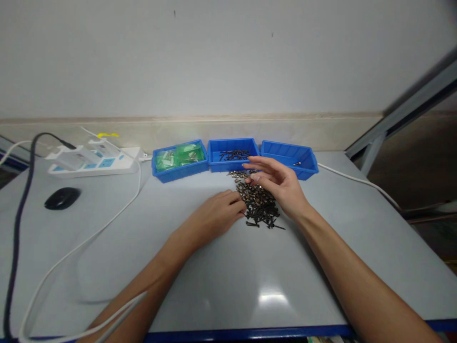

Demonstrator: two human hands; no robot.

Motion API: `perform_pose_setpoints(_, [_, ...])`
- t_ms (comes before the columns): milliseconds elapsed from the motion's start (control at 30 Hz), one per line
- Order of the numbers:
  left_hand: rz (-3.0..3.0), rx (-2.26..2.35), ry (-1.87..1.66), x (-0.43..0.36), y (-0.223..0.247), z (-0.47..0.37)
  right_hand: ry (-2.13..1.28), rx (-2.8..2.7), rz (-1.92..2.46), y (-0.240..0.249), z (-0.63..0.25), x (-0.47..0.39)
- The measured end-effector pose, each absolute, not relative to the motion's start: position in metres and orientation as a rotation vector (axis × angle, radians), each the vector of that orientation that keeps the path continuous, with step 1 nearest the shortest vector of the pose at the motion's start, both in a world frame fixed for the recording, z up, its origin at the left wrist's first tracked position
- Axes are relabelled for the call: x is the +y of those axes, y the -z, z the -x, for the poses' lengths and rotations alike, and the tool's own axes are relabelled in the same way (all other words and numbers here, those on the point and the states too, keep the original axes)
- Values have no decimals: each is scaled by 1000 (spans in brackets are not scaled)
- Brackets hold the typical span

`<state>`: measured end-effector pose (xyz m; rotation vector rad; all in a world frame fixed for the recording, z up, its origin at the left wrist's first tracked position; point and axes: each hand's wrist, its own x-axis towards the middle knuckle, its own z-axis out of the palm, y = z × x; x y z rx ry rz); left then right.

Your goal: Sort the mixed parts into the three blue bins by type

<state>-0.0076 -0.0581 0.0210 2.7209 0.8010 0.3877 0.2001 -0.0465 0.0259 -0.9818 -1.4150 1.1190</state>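
Observation:
A pile of screws [260, 202] lies on the table, brassy ones toward the back and black ones toward the front. At the pile's left edge is my left hand [223, 212], its fingers curled together and their tips pressed in by the screws. What they hold, if anything, is hidden. My right hand [280, 183] hovers over the pile's right side, fingers stretched leftward and thumb apart from them. No held thing shows in it. Behind the hands, the middle blue bin [232, 165] contains several dark screws [235, 155]. In the right blue bin [285, 151] lies one small screw [297, 164].
The left blue bin [180, 172] holds green-tinted plastic packets [178, 156]. On the table's left are a white power strip [110, 164], a black mouse [63, 198], a dark cable [22, 209] and a white cable [96, 233] that passes over my left forearm. A wall rises behind the bins.

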Motion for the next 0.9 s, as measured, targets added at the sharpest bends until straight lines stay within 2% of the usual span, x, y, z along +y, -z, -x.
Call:
perform_pose_setpoints(267, [-2649,845,-456,-50,-22,14,-1150,-1397,971,-24,-202,-45])
perform_pose_setpoints(467, [-2435,991,-869,-48,-28,20,-1120,-1557,1088,-26,-202,-49])
perform_pose_setpoints(633, [-2240,965,-1133,-52,-30,15,-1332,-1602,1050,-28,-199,-53])
perform_pose_setpoints(733, [-2192,948,-1087,-52,-29,15,-1384,-1584,1083,-28,-201,-51])
perform_pose_setpoints(900, [-2419,935,-744,-50,-24,21,-1337,-1499,1143,-27,-203,-47])
